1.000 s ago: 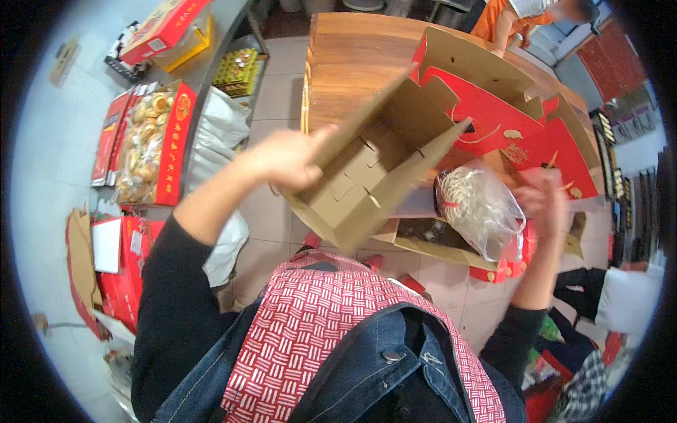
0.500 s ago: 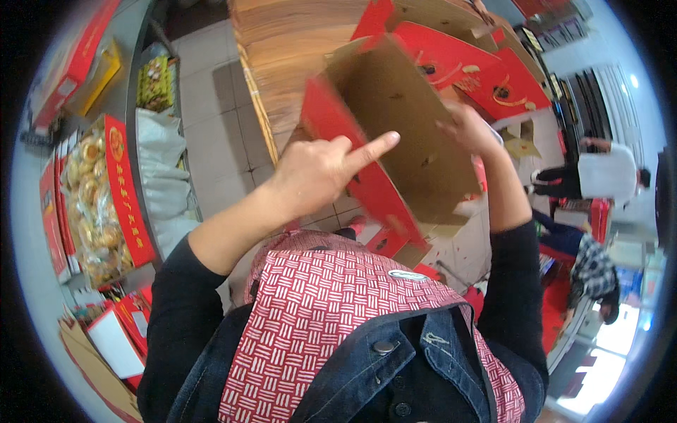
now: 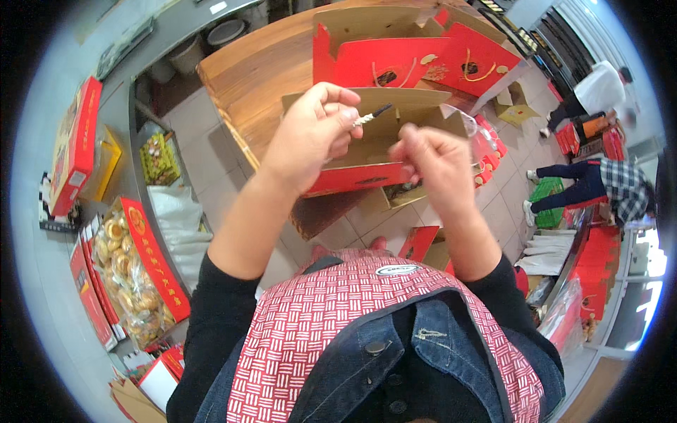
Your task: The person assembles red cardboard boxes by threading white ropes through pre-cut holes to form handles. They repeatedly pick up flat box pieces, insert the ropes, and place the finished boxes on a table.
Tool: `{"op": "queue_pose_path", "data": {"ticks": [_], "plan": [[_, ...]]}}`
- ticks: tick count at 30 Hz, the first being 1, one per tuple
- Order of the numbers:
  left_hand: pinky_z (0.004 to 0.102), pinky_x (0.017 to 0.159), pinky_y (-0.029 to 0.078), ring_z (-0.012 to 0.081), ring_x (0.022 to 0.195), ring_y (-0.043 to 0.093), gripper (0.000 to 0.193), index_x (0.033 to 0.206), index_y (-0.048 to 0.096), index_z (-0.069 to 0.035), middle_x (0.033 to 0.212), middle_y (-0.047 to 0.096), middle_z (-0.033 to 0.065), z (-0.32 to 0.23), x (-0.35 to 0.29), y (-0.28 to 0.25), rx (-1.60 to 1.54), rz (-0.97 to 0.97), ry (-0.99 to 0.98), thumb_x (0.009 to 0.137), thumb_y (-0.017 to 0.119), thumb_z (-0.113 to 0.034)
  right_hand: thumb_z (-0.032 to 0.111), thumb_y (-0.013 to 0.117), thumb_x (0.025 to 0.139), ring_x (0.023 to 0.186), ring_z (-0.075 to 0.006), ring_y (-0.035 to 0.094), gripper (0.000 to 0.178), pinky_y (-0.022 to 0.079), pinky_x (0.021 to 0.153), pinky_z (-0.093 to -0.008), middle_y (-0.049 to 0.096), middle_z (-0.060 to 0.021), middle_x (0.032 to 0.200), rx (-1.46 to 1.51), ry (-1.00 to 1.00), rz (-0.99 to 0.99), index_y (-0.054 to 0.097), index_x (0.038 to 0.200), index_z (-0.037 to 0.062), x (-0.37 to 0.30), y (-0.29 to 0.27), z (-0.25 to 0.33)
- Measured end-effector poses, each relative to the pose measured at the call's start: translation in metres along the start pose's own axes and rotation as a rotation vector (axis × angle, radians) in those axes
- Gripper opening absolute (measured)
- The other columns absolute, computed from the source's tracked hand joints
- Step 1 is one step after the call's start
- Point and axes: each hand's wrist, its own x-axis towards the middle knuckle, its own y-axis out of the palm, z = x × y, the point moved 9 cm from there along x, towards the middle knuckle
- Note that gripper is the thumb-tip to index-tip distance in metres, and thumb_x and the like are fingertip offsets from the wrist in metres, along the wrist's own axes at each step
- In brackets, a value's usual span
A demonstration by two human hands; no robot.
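Pinching a pale twisted cord (image 3: pixel 364 119) with a dark tip, the left hand (image 3: pixel 316 134) has thumb and fingertips clamped on it, above an open red box (image 3: pixel 349 180), brown inside; the right hand (image 3: pixel 438 161) hovers near, fingers curled and blurred, whether gripping anything I cannot tell; beyond, red cartons (image 3: pixel 340 65) with cord handles stand on the wooden table (image 3: pixel 264 56).

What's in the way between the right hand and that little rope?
Nothing visible. The pale, dark-tipped cord is pinched in the left hand, and in the gap across to the right hand only the open red box shows behind.
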Motion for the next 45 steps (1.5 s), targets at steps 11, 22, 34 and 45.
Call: {"op": "queue_pose_path", "data": {"ticks": [11, 22, 34, 45], "plan": [[0.0180, 0.053, 0.039, 0.0051, 0.064, 0.050, 0.016, 0.098, 0.041, -0.001, 0.076, 0.054, 0.0035, 0.043, -0.005, 0.126, 0.055, 0.270, 0.001, 0.085, 0.048, 0.002, 0.004, 0.059, 0.083, 0.072, -0.0049, 0.054, 0.010, 0.042, 0.059, -0.0159, 0.058, -0.0026, 0.087, 0.386, -0.170, -0.282, 0.061, 0.092, -0.0006, -0.065, -0.071, -0.005], [0.0254, 0.062, 0.045, 0.0121, 0.073, 0.057, 0.024, 0.103, 0.039, 0.000, 0.081, 0.058, 0.0110, 0.090, -0.028, 0.200, 0.554, 0.498, 0.315, 0.083, 0.052, 0.001, 0.011, 0.059, 0.085, 0.055, -0.0025, 0.046, 0.012, 0.036, 0.048, -0.0157, 0.060, -0.0010, 0.076, 0.432, 0.007, -0.567, 0.062, 0.092, 0.0020, -0.131, -0.141, -0.061], [0.0197, 0.052, 0.040, 0.0068, 0.062, 0.048, 0.017, 0.101, 0.041, -0.003, 0.075, 0.051, 0.0026, 0.135, -0.005, 0.191, 0.350, 0.341, -0.155, 0.086, 0.048, -0.003, 0.009, 0.065, 0.078, 0.077, -0.0083, 0.056, 0.010, 0.046, 0.068, -0.0238, 0.061, -0.0030, 0.082, 0.163, 0.026, -0.599, 0.064, 0.085, 0.0009, -0.127, -0.153, -0.075], [0.0405, 0.090, 0.039, 0.0352, 0.101, 0.051, 0.034, 0.109, 0.045, 0.003, 0.112, 0.049, 0.0203, 0.079, 0.001, 0.217, 1.151, 0.504, 0.847, 0.080, 0.059, -0.009, 0.007, 0.055, 0.083, 0.048, -0.0077, 0.047, 0.007, 0.039, 0.041, -0.0200, 0.057, -0.0031, 0.069, 0.648, -0.175, -0.660, 0.053, 0.090, 0.0061, -0.130, -0.214, -0.038]]}}
